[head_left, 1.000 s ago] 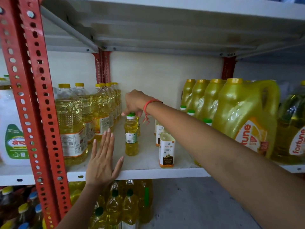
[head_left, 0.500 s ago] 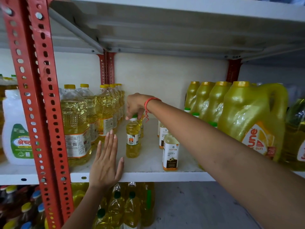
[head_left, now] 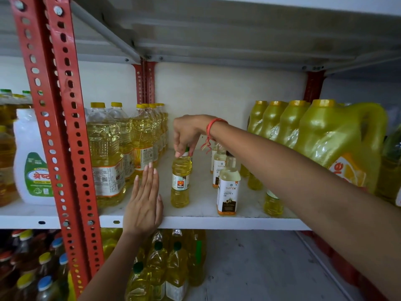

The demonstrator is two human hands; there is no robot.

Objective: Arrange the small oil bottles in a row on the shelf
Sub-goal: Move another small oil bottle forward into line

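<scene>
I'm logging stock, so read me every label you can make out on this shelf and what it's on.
"Uday": small oil bottle under the right hand.
"trushil", "COCONUT OIL": white-labelled bottle.
Devanagari word: white jug.
"ne", cut off: big yellow jug.
Fine print: too small.

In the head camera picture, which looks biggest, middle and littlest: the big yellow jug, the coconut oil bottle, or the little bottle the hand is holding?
1. Yellow jug, though it stands nearest the camera.
2. Coconut oil bottle.
3. Small oil bottle under the right hand; close to the coconut one.
</scene>
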